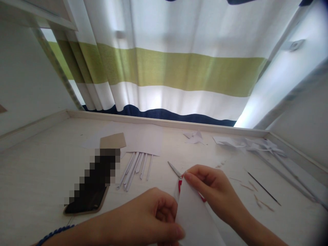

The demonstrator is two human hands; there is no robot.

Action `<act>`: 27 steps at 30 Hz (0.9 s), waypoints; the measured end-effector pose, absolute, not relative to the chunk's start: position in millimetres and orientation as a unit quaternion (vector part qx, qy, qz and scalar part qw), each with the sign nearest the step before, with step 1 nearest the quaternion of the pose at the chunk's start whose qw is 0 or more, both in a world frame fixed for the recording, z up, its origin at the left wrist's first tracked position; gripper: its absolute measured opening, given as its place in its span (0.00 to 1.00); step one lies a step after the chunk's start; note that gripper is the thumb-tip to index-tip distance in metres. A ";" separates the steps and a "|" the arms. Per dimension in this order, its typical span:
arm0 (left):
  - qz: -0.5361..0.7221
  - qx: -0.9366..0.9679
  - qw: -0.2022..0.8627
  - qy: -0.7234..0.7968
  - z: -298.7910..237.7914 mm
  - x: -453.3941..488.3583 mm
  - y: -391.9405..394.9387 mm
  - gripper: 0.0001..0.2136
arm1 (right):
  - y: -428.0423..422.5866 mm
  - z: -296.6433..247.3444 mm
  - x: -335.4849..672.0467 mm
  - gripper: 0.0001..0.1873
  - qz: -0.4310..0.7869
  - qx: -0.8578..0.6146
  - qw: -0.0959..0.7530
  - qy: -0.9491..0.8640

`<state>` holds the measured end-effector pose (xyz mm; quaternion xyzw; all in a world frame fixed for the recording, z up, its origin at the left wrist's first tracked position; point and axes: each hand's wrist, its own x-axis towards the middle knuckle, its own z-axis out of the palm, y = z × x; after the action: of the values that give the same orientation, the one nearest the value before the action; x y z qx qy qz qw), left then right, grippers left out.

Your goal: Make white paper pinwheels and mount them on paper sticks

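A white sheet of paper (196, 218) is held between both hands near the bottom middle of the head view. My left hand (159, 215) pinches its left edge between thumb and curled fingers. At the sheet's upper tip, my right hand (208, 181) grips it with thumb and forefinger. Partly covered by the paper and the right hand, a pair of scissors (175, 168) with red handles lies on the table, blades pointing up and left. Left of the scissors rest several rolled paper sticks (133, 167), their upper ends close to a flat white sheet (146, 136).
A phone (87, 194) lies at the left, with a beige card (113, 140) above it. A paper pinwheel (195, 136) sits near the back ledge. At right are more paper pieces on long sticks (282, 167), a thin dark rod (263, 188) and small wooden bits (257, 201). A striped curtain (179, 68) hangs behind.
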<state>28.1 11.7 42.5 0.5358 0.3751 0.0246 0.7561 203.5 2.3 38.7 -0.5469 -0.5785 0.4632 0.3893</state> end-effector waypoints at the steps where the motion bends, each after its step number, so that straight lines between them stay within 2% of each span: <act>1: 0.024 0.532 0.758 0.375 42.3 28.5 11.9 0.07 | 2.1 38.3 203.5 0.12 0.460 -0.551 0.406 -0.566; 9: 0.051 0.562 0.728 0.389 47.2 29.3 8.8 0.06 | 4.5 36.0 201.0 0.13 0.432 -0.579 0.465 -0.512; 11: 0.070 0.575 0.719 0.383 49.5 27.3 11.9 0.06 | 7.3 37.8 203.2 0.13 0.461 -0.553 0.448 -0.530; 15: 0.136 0.585 0.700 0.385 53.2 21.8 24.9 0.06 | 11.9 39.9 210.9 0.21 0.535 -0.507 0.364 -0.569; 18: 0.155 0.588 0.689 0.395 54.4 18.9 32.3 0.07 | 11.4 38.9 214.1 0.18 0.552 -0.508 0.323 -0.577; 23: 0.155 0.592 0.688 0.390 55.9 17.3 34.8 0.07 | 9.2 39.0 211.6 0.18 0.529 -0.524 0.320 -0.585; 27: 0.169 0.582 0.686 0.403 54.3 14.3 39.8 0.09 | 12.0 40.6 211.1 0.17 0.565 -0.529 0.307 -0.554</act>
<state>14.3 39.8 54.3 0.5825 0.4029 0.1688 0.6855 211.1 12.0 40.6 -0.5287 -0.5540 0.5652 0.3067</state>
